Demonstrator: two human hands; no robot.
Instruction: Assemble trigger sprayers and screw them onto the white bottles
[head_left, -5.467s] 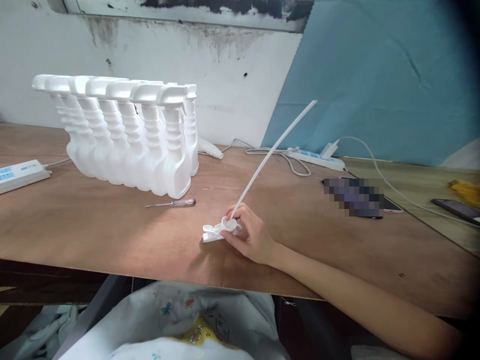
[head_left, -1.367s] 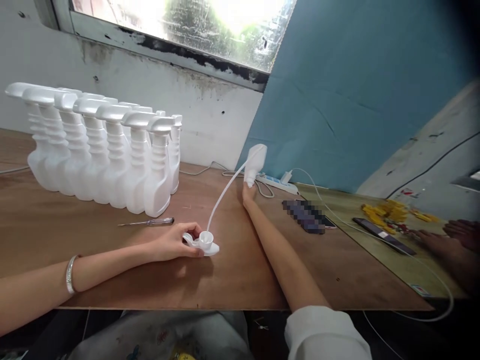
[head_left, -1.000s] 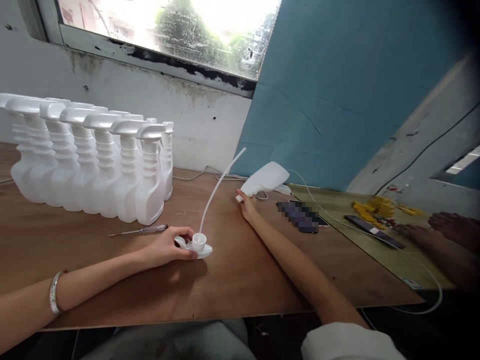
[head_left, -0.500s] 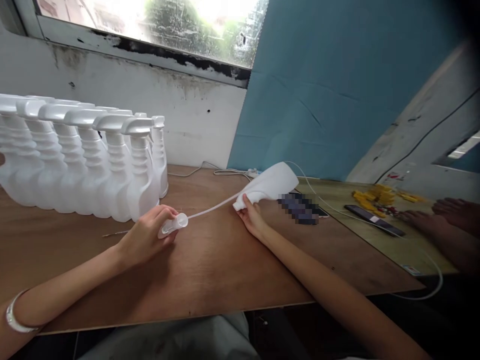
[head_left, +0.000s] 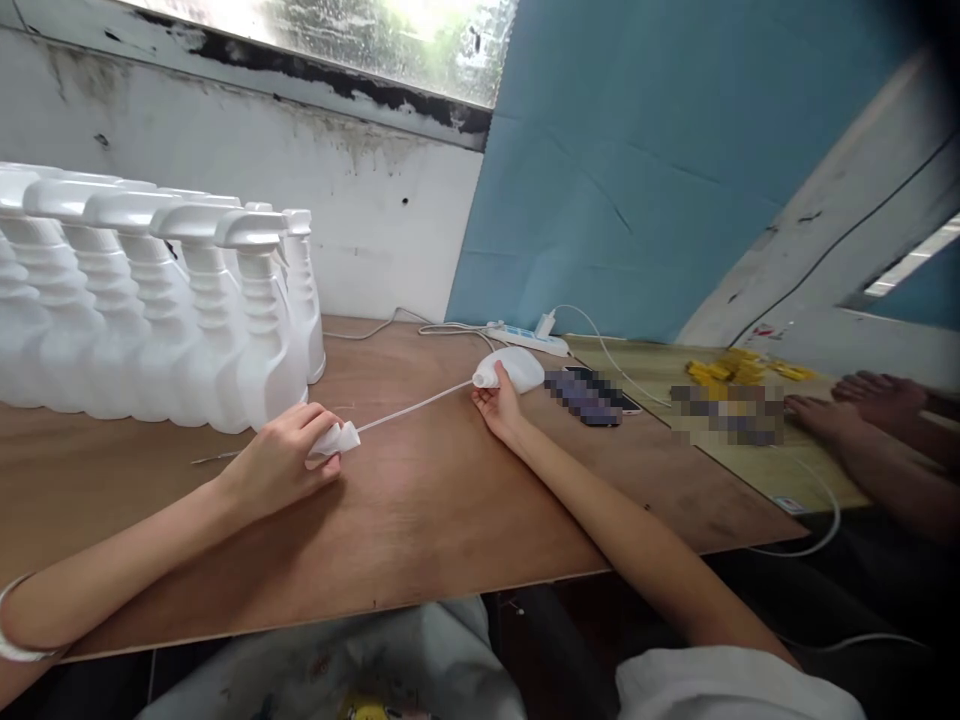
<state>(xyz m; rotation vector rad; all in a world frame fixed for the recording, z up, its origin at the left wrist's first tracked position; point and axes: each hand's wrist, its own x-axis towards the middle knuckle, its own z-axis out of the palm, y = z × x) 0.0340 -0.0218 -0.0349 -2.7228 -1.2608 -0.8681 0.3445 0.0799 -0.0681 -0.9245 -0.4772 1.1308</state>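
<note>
My left hand (head_left: 281,455) is closed around a white trigger spray head (head_left: 341,440), just above the table. From that head a thin, translucent dip tube (head_left: 416,406) runs up to the right. The tube's far end meets the mouth of a white plastic bottle (head_left: 523,369); I cannot tell whether its tip is inside. My right hand (head_left: 501,408) grips this bottle near its neck, thumb on top, with the mouth tilted towards the spray head.
White spray bottles (head_left: 259,330) with heads on stand in tight rows at the left. Phones (head_left: 589,395) lie right of the bottle, before a power strip (head_left: 529,338) with cables. Another person's hands (head_left: 847,405) rest near yellow items (head_left: 731,372) on the adjoining table.
The bottle has turned so its mouth faces the spray head, and the tube's end now meets that mouth. The spray head has rotated in my left hand. The camera view has shifted slightly.
</note>
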